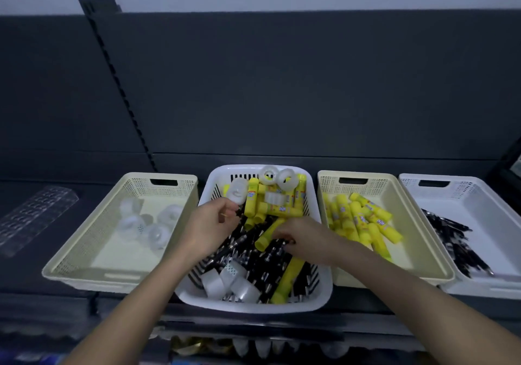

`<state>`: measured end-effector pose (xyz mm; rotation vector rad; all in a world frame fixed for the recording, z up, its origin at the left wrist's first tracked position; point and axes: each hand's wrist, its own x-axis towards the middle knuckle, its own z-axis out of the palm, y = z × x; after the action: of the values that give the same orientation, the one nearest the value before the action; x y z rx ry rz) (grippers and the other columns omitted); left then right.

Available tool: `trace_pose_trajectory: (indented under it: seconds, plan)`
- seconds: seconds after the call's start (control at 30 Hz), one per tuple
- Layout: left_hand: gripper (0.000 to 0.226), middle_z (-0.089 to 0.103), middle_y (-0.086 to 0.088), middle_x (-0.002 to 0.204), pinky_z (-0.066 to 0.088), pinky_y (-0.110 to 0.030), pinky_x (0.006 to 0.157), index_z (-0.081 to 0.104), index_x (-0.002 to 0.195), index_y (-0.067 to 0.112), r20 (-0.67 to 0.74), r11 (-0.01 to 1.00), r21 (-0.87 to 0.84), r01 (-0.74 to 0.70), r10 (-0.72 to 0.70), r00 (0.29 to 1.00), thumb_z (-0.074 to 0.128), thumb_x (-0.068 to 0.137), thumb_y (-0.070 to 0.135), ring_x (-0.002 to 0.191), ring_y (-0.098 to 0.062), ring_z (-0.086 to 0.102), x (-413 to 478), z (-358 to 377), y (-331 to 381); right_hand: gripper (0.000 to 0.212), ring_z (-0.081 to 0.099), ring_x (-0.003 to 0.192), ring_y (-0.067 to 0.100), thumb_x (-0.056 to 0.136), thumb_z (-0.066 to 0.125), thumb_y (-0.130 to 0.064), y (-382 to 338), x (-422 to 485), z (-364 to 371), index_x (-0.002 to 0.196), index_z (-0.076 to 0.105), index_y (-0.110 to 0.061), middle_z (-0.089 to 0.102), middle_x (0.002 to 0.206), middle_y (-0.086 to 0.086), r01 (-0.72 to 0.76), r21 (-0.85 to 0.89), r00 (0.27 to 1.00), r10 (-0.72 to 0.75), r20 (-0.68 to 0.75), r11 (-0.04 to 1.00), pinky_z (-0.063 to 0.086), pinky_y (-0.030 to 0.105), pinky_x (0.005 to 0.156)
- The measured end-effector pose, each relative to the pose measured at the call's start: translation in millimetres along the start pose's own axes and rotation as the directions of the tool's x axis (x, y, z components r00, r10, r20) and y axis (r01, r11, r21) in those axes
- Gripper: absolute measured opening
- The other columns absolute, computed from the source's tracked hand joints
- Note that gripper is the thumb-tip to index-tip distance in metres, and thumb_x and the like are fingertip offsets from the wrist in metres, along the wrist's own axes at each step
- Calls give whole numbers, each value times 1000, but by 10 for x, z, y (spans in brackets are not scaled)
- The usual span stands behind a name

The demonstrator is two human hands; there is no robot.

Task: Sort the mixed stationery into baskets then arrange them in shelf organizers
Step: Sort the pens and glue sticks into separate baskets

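A white basket point(324, 294) in the middle holds mixed yellow glue sticks point(251, 199), black pens point(255, 263) and clear tape rolls point(244, 291). My left hand point(211, 225) reaches into its left side, fingers curled and pinching a black pen point(239, 214) just below a tape roll point(237, 191). My right hand point(306, 239) is over the basket's right side, its fingers curled around the upper end of a yellow glue stick point(264, 239) that slants down to the left.
On the dark shelf, a cream basket point(84, 263) at left holds tape rolls. A cream basket point(400, 195) at right holds glue sticks. A white basket point(485, 195) at far right holds black pens. A clear plastic organizer point(33, 215) lies at far left.
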<state>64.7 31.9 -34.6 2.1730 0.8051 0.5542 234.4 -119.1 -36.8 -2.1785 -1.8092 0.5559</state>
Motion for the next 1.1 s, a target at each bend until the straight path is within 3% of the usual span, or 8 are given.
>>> trace_pose_trajectory:
  seconds: [0.13, 0.2, 0.3, 0.43, 0.67, 0.8, 0.97, 1.1]
  plan:
    - [21, 64, 18, 91, 43, -4, 67, 62, 100, 34, 284, 993, 101, -63, 32, 958, 72, 82, 28, 83, 7, 60, -71, -66, -170, 43, 55, 109, 24, 89, 56, -9, -129, 103, 108, 131, 55, -17, 59, 121, 6, 173, -329, 970, -103, 218, 929, 49, 34, 81]
    - [32, 62, 19, 96, 46, -8, 72, 61, 110, 32, 472, 981, 169, -94, 3, 881, 72, 80, 35, 88, 6, 59, -102, -91, -217, 48, 53, 104, 25, 86, 61, -14, -177, 145, 110, 132, 53, -19, 57, 115, 7, 264, -419, 948, -154, 278, 869, 48, 33, 72]
    - [48, 59, 16, 105, 49, -21, 80, 56, 122, 31, 674, 946, 282, -159, -77, 735, 70, 78, 46, 95, -3, 57, -139, -75, -226, 51, 49, 105, 29, 83, 65, -18, -187, 203, 81, 132, 52, -19, 56, 113, 9, 315, -460, 929, -172, 327, 830, 50, 42, 77]
    - [64, 54, 18, 118, 50, -25, 83, 52, 126, 34, 729, 934, 326, -143, -153, 667, 74, 68, 52, 102, -4, 54, -209, 32, -150, 49, 46, 108, 31, 85, 63, -14, -129, 237, 119, 132, 52, -17, 54, 115, 9, 322, -424, 929, -196, 313, 846, 47, 43, 80]
    - [40, 56, 30, 104, 50, -28, 91, 62, 110, 39, 816, 962, 210, -177, -73, 573, 70, 72, 28, 105, -1, 56, -197, -70, -89, 44, 46, 106, 28, 89, 57, -14, -43, 249, 191, 132, 52, -19, 55, 117, 6, 386, -446, 916, -277, 290, 807, 40, 35, 80]
    - [40, 63, 12, 119, 47, -35, 97, 64, 119, 24, 833, 964, 157, -217, -12, 553, 72, 79, 21, 111, -7, 57, -155, -56, -125, 32, 51, 96, 29, 88, 52, -5, -62, 266, 230, 120, 57, -12, 56, 99, 8, 481, -540, 876, -355, 326, 691, 49, 40, 68]
    - [31, 67, -1, 109, 47, -38, 92, 66, 116, 12, 777, 977, 116, -181, 25, 629, 67, 87, 21, 99, -13, 61, -184, -50, -225, 40, 46, 110, 27, 90, 56, -19, 23, 297, 198, 129, 53, -13, 55, 118, 7, 458, -501, 885, -323, 336, 734, 46, 42, 86]
    - [29, 60, 0, 94, 41, -12, 78, 66, 115, 7, 661, 979, 57, -195, 109, 742, 65, 90, 19, 84, -1, 52, -183, -75, -223, 39, 46, 111, 26, 89, 56, -20, 33, 297, 212, 128, 53, -14, 55, 118, 6, 459, -493, 883, -321, 342, 739, 45, 41, 88]
